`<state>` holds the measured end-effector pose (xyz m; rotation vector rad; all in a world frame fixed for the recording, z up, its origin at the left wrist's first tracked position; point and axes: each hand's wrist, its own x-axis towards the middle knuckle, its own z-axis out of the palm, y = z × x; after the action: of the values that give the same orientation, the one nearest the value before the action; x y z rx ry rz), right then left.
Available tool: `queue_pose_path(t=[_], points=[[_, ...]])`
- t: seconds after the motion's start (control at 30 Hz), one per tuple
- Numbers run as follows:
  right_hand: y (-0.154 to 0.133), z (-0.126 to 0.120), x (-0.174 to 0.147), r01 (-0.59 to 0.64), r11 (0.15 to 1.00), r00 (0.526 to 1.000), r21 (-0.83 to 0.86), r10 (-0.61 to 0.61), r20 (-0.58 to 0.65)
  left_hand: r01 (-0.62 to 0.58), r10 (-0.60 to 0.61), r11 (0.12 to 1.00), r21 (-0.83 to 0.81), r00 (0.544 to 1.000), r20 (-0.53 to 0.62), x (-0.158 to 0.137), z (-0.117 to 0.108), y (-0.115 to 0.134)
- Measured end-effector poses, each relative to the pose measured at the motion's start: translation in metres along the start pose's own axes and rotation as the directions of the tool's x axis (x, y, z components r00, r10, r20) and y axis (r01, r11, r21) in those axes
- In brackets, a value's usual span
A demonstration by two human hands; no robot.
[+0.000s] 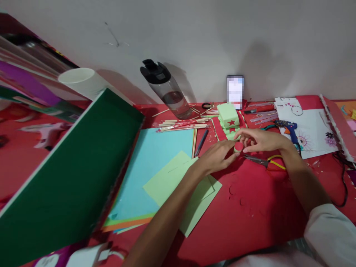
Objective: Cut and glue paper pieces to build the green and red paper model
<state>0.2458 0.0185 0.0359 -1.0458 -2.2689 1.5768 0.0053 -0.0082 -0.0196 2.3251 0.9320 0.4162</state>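
Between my fingertips is a small round piece (238, 147) with a red top and a pale green side, perhaps of paper. My left hand (217, 155) grips it from the left, thumb below. From the right, my right hand (257, 140) pinches at it with curled fingers. Just behind my hands stands a pale green paper model (228, 118) with red stars, on a red and green base. Scissors (267, 162) with yellow and red handles lie under my right wrist. Light green sheets (201, 198) lie below my left forearm.
A dark green board (83, 159) leans at the left, beside blue paper (167, 142). Behind are a water bottle (169, 92), wooden sticks (183, 124) and a phone (235, 92) against the wall. A blue glue gun (290, 129) lies at the right. Paper scraps (232, 190) dot the red table.
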Motion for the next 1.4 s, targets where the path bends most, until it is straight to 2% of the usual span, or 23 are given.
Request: queue_pose_path(t=[0.4, 0.7, 0.83, 1.0, 1.17, 1.27, 1.4], points=[[-0.004, 0.004, 0.005, 0.025, 0.994, 0.999, -0.105, -0.027, -0.017, -0.005, 0.006, 1.0, 0.028, 1.0, -0.02, 0.0, 0.002, 0.001], [0.002, 0.004, 0.008, 0.051, 0.996, 0.999, -0.074, -0.052, -0.001, 0.052, -0.047, 0.993, -0.105, 0.998, 0.045, -0.001, -0.01, 0.01], [0.004, 0.003, 0.007, 0.017, 0.998, 1.0, -0.067, -0.017, -0.002, 0.047, -0.049, 0.987, -0.152, 0.999, -0.008, -0.002, -0.011, 0.008], [0.007, 0.006, 0.009, 0.005, 1.0, 0.997, 0.016, -0.003, -0.077, 0.036, -0.06, 0.962, -0.271, 0.995, -0.08, -0.002, -0.004, 0.001], [0.017, 0.006, 0.015, 0.014, 0.996, 0.988, 0.089, 0.0, -0.154, 0.008, -0.086, 0.939, -0.343, 0.973, -0.212, -0.002, 0.0, -0.006], [0.024, 0.005, 0.018, 0.022, 0.989, 0.992, 0.144, -0.003, -0.125, -0.01, -0.089, 0.931, -0.365, 0.964, -0.252, -0.002, -0.001, -0.008], [0.026, 0.006, 0.02, -0.004, 0.981, 0.994, 0.193, 0.024, -0.105, -0.024, -0.073, 0.929, -0.37, 0.966, -0.248, -0.003, -0.004, -0.008]])
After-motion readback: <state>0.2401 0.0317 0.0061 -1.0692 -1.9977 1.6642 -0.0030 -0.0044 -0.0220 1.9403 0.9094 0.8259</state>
